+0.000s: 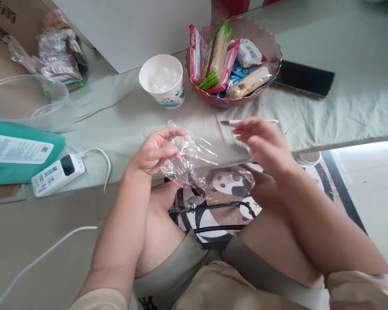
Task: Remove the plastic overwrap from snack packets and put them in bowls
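A crinkled clear plastic bag hangs over the table's front edge, above my lap. My left hand pinches its left side between thumb and fingers. Near the bag's upper right, my right hand is raised with thumb and fingers apart, slightly blurred, and nothing shows in it. Just behind its fingertips lies a slim white pen with a dark tip. Beyond the bag stands a white paper cup with blue print and clear crumpled plastic inside.
A scalloped pinkish bowl holds several wrapped snacks, with a dark phone beside it. To the left are a clear tub, a teal jug, a power strip with a white cable, and a heap of plastic-wrapped packets.
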Available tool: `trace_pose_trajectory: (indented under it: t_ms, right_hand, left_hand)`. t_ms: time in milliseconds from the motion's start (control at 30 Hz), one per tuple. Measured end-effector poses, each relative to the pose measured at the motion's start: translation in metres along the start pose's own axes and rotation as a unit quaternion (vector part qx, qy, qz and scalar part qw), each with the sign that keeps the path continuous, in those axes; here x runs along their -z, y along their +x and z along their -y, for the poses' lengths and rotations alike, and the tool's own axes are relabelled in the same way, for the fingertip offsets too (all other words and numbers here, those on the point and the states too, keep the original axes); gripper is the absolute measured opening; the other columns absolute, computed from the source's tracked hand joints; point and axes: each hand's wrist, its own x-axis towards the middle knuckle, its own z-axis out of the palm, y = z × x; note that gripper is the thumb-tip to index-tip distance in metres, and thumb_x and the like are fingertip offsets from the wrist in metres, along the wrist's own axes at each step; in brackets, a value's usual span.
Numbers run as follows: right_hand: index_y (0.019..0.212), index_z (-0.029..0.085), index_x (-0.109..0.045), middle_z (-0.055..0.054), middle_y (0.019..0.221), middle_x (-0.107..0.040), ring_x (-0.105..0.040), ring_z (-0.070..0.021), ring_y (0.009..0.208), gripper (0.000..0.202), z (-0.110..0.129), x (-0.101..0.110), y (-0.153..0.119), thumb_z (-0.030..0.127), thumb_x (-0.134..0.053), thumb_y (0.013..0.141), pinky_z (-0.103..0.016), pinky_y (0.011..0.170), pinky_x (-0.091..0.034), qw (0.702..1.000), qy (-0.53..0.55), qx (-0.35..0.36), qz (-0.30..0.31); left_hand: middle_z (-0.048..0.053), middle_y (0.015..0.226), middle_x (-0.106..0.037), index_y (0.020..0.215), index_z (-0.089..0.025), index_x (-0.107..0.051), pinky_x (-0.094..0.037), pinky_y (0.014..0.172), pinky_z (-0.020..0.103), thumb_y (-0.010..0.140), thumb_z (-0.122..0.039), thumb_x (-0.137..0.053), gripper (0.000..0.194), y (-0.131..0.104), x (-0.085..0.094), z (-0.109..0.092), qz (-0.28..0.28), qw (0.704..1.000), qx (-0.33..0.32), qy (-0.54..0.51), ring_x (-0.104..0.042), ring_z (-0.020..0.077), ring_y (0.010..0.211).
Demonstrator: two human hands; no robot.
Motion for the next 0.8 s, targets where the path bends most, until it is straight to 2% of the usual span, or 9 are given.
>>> trace_pose_trajectory:
  t_ms: [67,100,200,267,333,467,533,667,800]
  right_hand:
    - [0.116,0.025,-0.063,-0.007,0.117,-0.072,-0.070,-0.0212,0.103,0.055,0.001,-0.018,-0.007,0.041,-0.086,0.068,-0.036,0.086,-0.057,0.990,-0.066,-0.019,0.121]
    - [0.115,0.024,-0.064,-0.007,0.111,-0.075,-0.070,-0.0201,0.096,0.053,0.002,-0.025,-0.010,0.039,-0.085,0.069,-0.035,0.081,-0.056,0.979,-0.114,-0.027,0.164]
    - [0.091,0.020,-0.066,0.000,0.072,-0.070,-0.061,-0.0125,0.065,0.013,0.004,-0.034,-0.016,0.029,-0.071,0.083,-0.028,0.062,-0.047,0.949,-0.227,-0.046,0.212]
    - [0.080,0.020,-0.062,0.002,0.060,-0.062,-0.054,-0.0100,0.055,0.013,0.003,-0.031,-0.016,0.030,-0.063,0.088,-0.026,0.053,-0.040,0.959,-0.211,-0.056,0.183]
    - [0.080,0.020,-0.060,0.003,0.060,-0.060,-0.052,-0.0093,0.051,0.016,0.002,-0.026,-0.014,0.034,-0.064,0.088,-0.024,0.049,-0.037,0.979,-0.145,-0.072,0.123]
    - [0.077,0.022,-0.057,0.003,0.060,-0.060,-0.052,-0.0094,0.050,0.020,0.000,-0.019,-0.008,0.036,-0.071,0.082,-0.023,0.047,-0.039,0.993,-0.052,-0.098,0.034]
    - [0.076,0.022,-0.057,0.003,0.060,-0.060,-0.051,-0.0093,0.049,0.021,0.000,-0.019,-0.007,0.036,-0.072,0.081,-0.023,0.046,-0.039,0.994,-0.047,-0.099,0.022]
    - [0.076,0.022,-0.058,0.003,0.059,-0.060,-0.052,-0.0098,0.051,0.017,-0.001,-0.023,-0.009,0.033,-0.068,0.082,-0.024,0.047,-0.039,0.992,-0.087,-0.091,0.029]
    - [0.078,0.022,-0.057,0.003,0.060,-0.059,-0.050,-0.0108,0.052,0.014,-0.003,-0.026,-0.014,0.032,-0.064,0.084,-0.026,0.050,-0.038,0.983,-0.149,-0.086,0.060]
  left_hand:
    - [0.008,0.102,-0.076,0.093,-0.022,-0.078,-0.024,0.030,0.019,0.056,-0.024,-0.087,0.038,-0.002,-0.004,0.001,0.038,0.999,0.009,0.012,-0.058,0.0081,0.047]
    - [0.009,0.107,-0.076,0.091,-0.022,-0.078,-0.027,0.031,0.020,0.056,-0.025,-0.087,0.036,-0.002,-0.006,0.002,0.051,0.999,0.006,0.012,-0.058,0.0082,0.046]
    - [0.007,0.108,-0.076,0.080,-0.022,-0.076,-0.039,0.038,0.022,0.055,-0.025,-0.087,0.027,-0.001,-0.008,0.002,0.044,0.999,-0.015,-0.008,-0.063,0.0105,0.051]
    - [0.005,0.104,-0.075,0.072,-0.021,-0.071,-0.045,0.044,0.021,0.056,-0.025,-0.086,0.022,0.003,-0.007,0.001,-0.009,0.999,-0.041,-0.033,-0.067,0.0118,0.058]
    - [0.004,0.103,-0.072,0.070,-0.020,-0.066,-0.046,0.048,0.020,0.058,-0.027,-0.084,0.023,0.007,-0.006,0.001,-0.066,0.995,-0.064,-0.048,-0.069,0.0123,0.066]
    - [0.004,0.109,-0.067,0.086,-0.023,-0.063,-0.054,0.063,0.024,0.064,-0.035,-0.085,0.033,0.017,-0.008,0.005,-0.099,0.989,-0.094,-0.054,-0.070,0.0162,0.088]
    - [0.003,0.108,-0.065,0.091,-0.024,-0.063,-0.053,0.069,0.025,0.066,-0.038,-0.086,0.037,0.021,-0.010,0.010,-0.123,0.984,-0.125,-0.033,-0.068,0.0167,0.093]
    - [0.003,0.097,-0.066,0.091,-0.023,-0.066,-0.049,0.071,0.026,0.073,-0.043,-0.084,0.032,0.027,-0.011,0.021,-0.175,0.964,-0.193,0.043,-0.063,0.0154,0.087]
    - [0.002,0.087,-0.068,0.091,-0.021,-0.068,-0.046,0.069,0.026,0.074,-0.041,-0.083,0.030,0.028,-0.013,0.027,-0.167,0.962,-0.169,0.135,-0.061,0.0140,0.078]
